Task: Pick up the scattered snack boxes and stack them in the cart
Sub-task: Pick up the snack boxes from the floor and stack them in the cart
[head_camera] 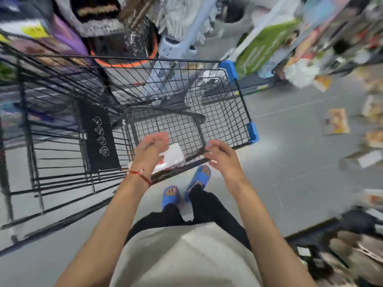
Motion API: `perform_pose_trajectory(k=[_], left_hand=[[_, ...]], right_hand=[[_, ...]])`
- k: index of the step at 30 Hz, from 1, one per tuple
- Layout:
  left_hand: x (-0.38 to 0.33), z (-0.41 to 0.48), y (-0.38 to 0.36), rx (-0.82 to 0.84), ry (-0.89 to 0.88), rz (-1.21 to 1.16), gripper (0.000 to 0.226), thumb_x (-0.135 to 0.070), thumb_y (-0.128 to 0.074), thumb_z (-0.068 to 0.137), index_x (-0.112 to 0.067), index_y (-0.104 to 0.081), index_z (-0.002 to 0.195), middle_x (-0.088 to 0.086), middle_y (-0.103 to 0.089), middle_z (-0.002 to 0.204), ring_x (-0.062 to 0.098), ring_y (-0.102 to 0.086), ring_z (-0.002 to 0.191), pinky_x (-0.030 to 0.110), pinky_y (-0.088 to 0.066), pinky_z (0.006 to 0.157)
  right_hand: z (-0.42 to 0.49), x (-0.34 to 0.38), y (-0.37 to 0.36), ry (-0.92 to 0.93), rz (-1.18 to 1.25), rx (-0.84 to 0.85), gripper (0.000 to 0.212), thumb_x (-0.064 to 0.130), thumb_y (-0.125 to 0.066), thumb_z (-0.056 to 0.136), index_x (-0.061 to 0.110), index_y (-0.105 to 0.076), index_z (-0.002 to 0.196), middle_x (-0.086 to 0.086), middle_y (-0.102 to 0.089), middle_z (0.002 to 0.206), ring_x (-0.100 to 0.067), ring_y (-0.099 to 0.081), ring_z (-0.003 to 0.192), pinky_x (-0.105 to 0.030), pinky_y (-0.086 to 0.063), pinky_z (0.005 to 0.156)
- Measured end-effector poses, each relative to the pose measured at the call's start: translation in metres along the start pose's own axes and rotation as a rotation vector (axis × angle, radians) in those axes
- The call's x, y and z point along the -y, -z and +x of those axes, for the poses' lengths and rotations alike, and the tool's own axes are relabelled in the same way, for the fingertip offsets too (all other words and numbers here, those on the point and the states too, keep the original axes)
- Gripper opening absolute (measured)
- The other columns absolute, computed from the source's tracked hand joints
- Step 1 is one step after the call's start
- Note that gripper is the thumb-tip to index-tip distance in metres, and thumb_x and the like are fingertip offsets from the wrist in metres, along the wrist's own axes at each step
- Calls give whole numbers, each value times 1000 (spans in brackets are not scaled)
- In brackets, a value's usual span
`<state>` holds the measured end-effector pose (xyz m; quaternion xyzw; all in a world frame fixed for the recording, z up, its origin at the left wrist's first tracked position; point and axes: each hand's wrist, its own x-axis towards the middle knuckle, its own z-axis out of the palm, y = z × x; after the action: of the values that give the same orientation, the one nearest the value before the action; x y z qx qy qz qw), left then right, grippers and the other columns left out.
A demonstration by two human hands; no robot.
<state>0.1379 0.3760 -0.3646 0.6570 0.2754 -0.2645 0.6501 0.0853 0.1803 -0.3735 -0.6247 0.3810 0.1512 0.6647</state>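
Grey smooth floor (pixel 290 162), black wire-grid cart (pixel 217 112) on it. Left hand (pixel 152 150) and right hand (pixel 222 156) hover over its near rim, fingers loosely curled, empty. Flat rectangular snack boxes (pixel 336 121) lie scattered right of it (blurry); one flat white pack (pixel 175 155) sits inside the cart.

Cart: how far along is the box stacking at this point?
Barely begun. The cart holds one pale package, too blurred to identify. Left hand and right hand hover above its near side, holding nothing. Several snack boxes lie on the floor.
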Motion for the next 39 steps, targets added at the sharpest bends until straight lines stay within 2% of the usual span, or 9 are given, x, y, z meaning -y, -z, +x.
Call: perform_pose_trajectory(k=[2, 7, 11, 14, 18, 21, 27, 33, 39], left_hand=[[-4, -10, -14, 73, -12, 59, 19, -17, -61, 97, -21, -69, 114, -1, -70, 122, 19, -65, 115, 39, -49, 100], [-11, -37, -64, 232, -61, 219, 22, -28, -64, 96, -28, -68, 118, -9, -71, 119, 10, -66, 111, 29, -51, 93], [-12, -54, -126, 315, -82, 329, 24, -24, -63, 97, -22, -67, 120, -5, -69, 123, 12, -66, 109, 36, -49, 102], [-5, -69, -185, 375, -93, 396, 22, -23, -60, 98, -21, -66, 119, -3, -69, 121, 14, -66, 108, 35, -49, 101], [13, -87, -277, 437, -84, 459, 24, -17, -62, 97, -15, -66, 121, 8, -70, 114, 20, -65, 100, 27, -47, 78], [29, -102, -349, 516, -103, 539, 17, -18, -60, 98, -23, -65, 113, 3, -70, 119, 16, -65, 100, 27, -44, 79], [58, -131, -483, 638, -101, 633, 13, -18, -57, 99, -30, -64, 100, -8, -70, 109, 16, -67, 101, 31, -45, 87], [61, -146, -610, 708, -113, 685, 12, -19, -62, 96, -27, -65, 105, -5, -71, 113, 16, -68, 102, 33, -48, 94], [46, -125, -758, 797, -107, 727, 12, -17, -59, 98, -25, -65, 106, -5, -71, 110, 14, -68, 98, 31, -47, 91]], right_hand=[[-21, 0, 17, 14, 82, -58, 19, 15, -61, 103, 15, -65, 121, -3, -69, 110, -17, -66, 98, -32, -47, 88], [-52, -5, 65, 53, 254, -215, 23, 13, -63, 102, 11, -65, 124, -6, -69, 112, -20, -66, 99, -31, -48, 85], [-70, -16, 109, 47, 357, -294, 23, 17, -65, 100, 13, -68, 123, -2, -74, 110, -17, -70, 99, -39, -51, 102], [-78, -26, 155, 38, 435, -354, 24, 17, -67, 99, 15, -68, 123, -7, -75, 119, -16, -72, 99, -43, -51, 106], [-85, -38, 233, 54, 540, -448, 23, 16, -65, 100, 16, -67, 123, -9, -74, 117, -15, -71, 97, -41, -52, 104], [-86, -50, 298, 75, 607, -515, 22, 16, -65, 100, 16, -68, 122, -6, -75, 115, -14, -72, 98, -38, -53, 102], [-85, -67, 425, 99, 660, -602, 25, 17, -62, 102, 16, -67, 126, -2, -75, 117, -9, -72, 96, -29, -53, 95], [-68, -63, 543, 93, 725, -697, 23, 19, -62, 101, 20, -69, 123, 5, -76, 111, -9, -73, 99, -28, -55, 94], [-20, -33, 663, 84, 799, -803, 22, 17, -61, 101, 19, -69, 121, 1, -76, 112, -10, -72, 97, -29, -54, 93]])
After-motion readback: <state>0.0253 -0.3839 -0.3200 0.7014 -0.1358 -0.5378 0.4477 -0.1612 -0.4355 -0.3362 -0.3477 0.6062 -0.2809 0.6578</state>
